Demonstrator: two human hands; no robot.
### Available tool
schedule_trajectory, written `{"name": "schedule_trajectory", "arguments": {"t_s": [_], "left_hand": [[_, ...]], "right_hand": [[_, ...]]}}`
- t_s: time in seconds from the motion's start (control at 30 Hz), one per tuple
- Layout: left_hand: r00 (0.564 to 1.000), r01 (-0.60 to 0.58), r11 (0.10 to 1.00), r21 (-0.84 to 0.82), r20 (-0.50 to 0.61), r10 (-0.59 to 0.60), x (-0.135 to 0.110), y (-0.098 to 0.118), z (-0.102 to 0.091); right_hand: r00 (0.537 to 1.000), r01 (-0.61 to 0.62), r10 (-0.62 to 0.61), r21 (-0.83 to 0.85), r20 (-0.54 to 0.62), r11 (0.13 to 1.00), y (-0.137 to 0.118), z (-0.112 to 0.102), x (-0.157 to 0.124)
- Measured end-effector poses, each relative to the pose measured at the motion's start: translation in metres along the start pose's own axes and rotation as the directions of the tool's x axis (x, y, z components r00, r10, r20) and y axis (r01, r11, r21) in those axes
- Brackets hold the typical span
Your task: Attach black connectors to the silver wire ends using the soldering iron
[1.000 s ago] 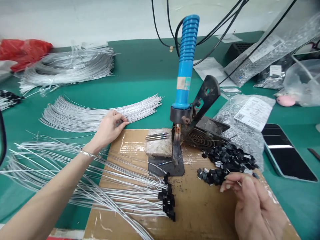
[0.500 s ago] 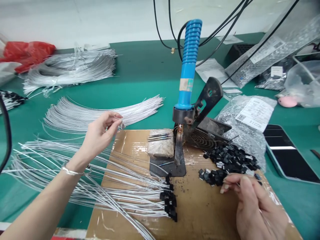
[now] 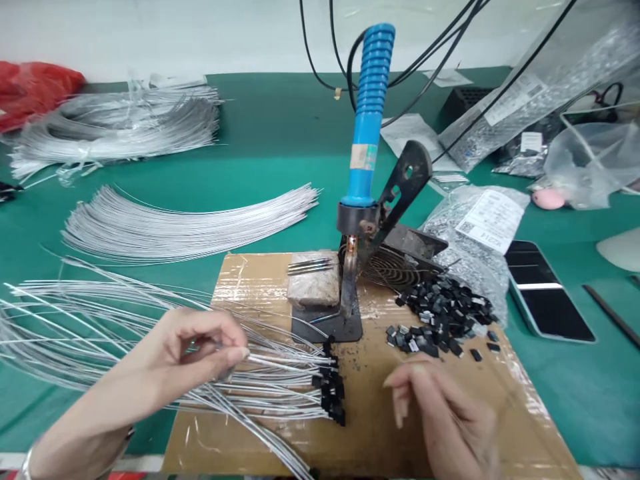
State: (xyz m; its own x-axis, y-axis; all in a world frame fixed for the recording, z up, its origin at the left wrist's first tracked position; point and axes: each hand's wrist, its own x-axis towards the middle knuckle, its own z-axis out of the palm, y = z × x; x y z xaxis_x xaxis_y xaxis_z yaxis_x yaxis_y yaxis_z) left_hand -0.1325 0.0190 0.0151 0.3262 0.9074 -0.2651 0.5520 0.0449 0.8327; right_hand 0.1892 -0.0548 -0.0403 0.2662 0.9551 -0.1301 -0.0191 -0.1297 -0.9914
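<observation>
One white wire [image 3: 263, 359] looks pinched in the left hand [image 3: 195, 353] above the connector-tipped bunch [image 3: 290, 395], likely light, springy, best held near its end; whether the curled right hand [image 3: 447, 413] grips anything is unclear.

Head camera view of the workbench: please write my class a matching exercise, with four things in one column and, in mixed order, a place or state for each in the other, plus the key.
Column one
1. Left hand
2. Black pieces
3. Blue handle
4. Phone

Column two
A. Stands slightly tilted in a dark ring
B. Lies on the green surface, to the right of the cardboard
C. Is over the white wires with black ends
D. Heaped on the cardboard, toward its right side

Right pairs: 1-C, 2-D, 3-A, 4-B
</observation>
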Motion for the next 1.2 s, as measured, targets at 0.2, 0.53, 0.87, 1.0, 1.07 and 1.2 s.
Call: {"name": "schedule_trajectory", "arguments": {"t_s": [0.2, 0.53, 0.87, 1.0, 1.07, 1.2], "left_hand": [[0.975, 0.082, 0.991, -0.103, 0.215, -0.058, 0.002, -0.008, 0.025], [0.986, -0.031, 0.999, -0.043, 0.161, 0.037, 0.007, 0.004, 0.021], [0.995, -0.016, 0.993, 0.120, 0.101, 0.004, -0.002, 0.022, 0.057], [0.988, 0.035, 0.996, 0.076, 0.146, -0.046, 0.001, 0.035, 0.091], [0.988, 0.074, 0.997, -0.015, 0.139, -0.072, 0.005, 0.037, 0.102], [0.985, 0.145, 0.956, -0.253, 0.125, -0.117, 0.013, 0.034, 0.109]], "right_hand": [[0.919, -0.287, 0.239, 0.116, 0.312, 0.951, -0.013, 0.036, -0.004], [0.946, -0.215, 0.190, 0.069, 0.263, 0.974, -0.011, 0.031, -0.001], [0.955, 0.123, -0.099, -0.072, 0.278, 0.990, -0.010, 0.032, -0.002], [0.954, 0.195, -0.164, -0.105, 0.251, 0.975, -0.006, 0.035, -0.003], [0.956, 0.216, -0.186, -0.117, 0.226, 0.969, -0.005, 0.037, -0.004], [0.990, 0.113, -0.105, -0.091, 0.094, 0.989, -0.003, 0.038, -0.003]]}}
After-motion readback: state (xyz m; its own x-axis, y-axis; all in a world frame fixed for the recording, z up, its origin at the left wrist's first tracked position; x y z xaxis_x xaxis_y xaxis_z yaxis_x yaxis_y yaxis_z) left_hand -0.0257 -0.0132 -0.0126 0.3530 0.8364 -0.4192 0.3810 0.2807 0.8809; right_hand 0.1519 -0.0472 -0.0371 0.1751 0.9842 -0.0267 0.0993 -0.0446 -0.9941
